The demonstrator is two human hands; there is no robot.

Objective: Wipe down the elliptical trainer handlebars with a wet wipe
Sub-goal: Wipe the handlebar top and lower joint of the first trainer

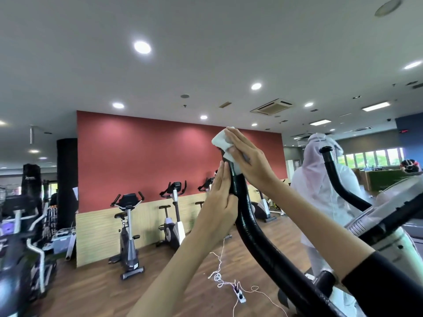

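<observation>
The left hand (219, 202) lies flat, fingers straight, steadying the black handlebar (249, 220). At the bar's tip sits the wet wipe (220, 141), pressed by the right hand (247, 159) with straight fingers. Wrapping the wipe fully round would likely clean better.

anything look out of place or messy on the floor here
Yes: a white power strip lies on the wood floor with thin white cable tangled in loops beside it, likely a trip hazard.

my wipe (220, 140) is white, the handlebar (249, 220) glossy black, my sleeve (389, 284) black. the wall (160, 156) is red over a tan, finely striped panel (98, 234); the floor (178, 282) is brown wood-grain.
</observation>
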